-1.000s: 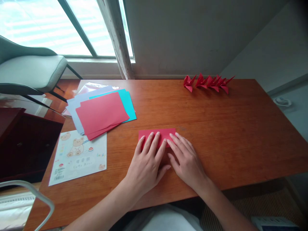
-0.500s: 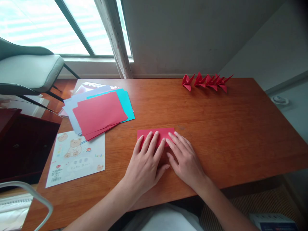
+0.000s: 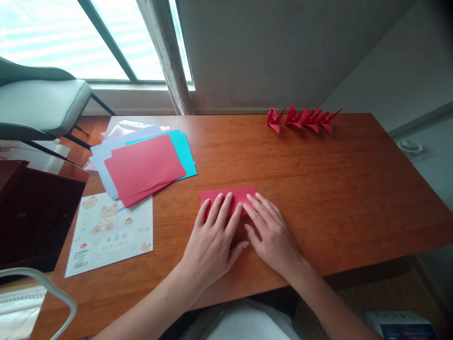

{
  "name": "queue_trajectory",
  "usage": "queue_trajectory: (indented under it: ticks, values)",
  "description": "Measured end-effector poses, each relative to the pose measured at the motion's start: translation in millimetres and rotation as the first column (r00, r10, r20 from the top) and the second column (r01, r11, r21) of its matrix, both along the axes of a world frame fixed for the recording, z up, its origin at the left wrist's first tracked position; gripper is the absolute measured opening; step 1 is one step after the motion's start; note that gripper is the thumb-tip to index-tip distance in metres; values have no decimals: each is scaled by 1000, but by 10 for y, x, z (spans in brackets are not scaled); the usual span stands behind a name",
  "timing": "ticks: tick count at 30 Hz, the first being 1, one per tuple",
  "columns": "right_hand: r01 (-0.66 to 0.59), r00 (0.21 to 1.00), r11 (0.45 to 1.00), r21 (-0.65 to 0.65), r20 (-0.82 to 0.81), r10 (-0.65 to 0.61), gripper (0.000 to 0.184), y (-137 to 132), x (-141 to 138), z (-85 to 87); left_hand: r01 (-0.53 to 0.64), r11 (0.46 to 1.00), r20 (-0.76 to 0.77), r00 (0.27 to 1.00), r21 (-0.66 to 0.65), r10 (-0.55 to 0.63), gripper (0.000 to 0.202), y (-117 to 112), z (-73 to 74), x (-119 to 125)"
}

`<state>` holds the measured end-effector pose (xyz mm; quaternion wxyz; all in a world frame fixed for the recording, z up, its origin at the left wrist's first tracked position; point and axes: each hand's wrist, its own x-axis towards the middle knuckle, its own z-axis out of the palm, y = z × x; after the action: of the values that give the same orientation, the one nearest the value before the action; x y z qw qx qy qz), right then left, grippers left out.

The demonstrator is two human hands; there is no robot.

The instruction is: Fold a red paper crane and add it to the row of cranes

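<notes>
A small folded red paper (image 3: 226, 195) lies flat on the wooden desk (image 3: 318, 198) in front of me. My left hand (image 3: 214, 241) rests flat on its left part, fingers stretched out and slightly spread. Beside it, my right hand (image 3: 272, 233) lies flat on the paper's right part, fingers extended and pointing up-left. Both hands cover most of the paper; only its far strip shows.
A stack of coloured sheets (image 3: 141, 163), red on top over teal and pale lilac, lies at the left. A bear-printed package sheet (image 3: 109, 233) sits near the desk's left front. Several red origami cranes (image 3: 302, 119) line the far edge. A grey chair (image 3: 42, 104) stands by the window.
Both hands stay pressed flat on the red paper. The whole view has shifted slightly with my head; nothing on the desk has moved.
</notes>
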<state>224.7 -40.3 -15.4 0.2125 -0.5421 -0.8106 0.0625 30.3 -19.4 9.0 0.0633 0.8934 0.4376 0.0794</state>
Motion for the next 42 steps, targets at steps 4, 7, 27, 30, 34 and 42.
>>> queue_trajectory:
  ticks: [4,7,27,30,34,42]
  values:
    - [-2,1000,1000,-4,-1,2,49,0,2,0,1,1000,-2,1000,-4,-1,70,4,0,7]
    - [-2,1000,1000,-2,-5,2,49,-1,2,-2,2,1000,-1,1000,-4,-2,70,5,-1,6]
    - [-9,1000,999,30,11,9,47,-8,8,-19,3,999,-14,1000,-34,-3,72,-15,0,-1]
    - [-13,1000,999,31,9,13,47,-9,11,-31,5,999,-16,1000,-33,-6,72,-16,7,2]
    - [-17,1000,999,30,8,16,47,-8,17,-45,5,999,-22,1000,-41,-6,71,-11,16,11]
    - [-25,999,998,49,24,24,44,-16,1,-4,7,999,-39,999,-52,-9,70,-1,28,9]
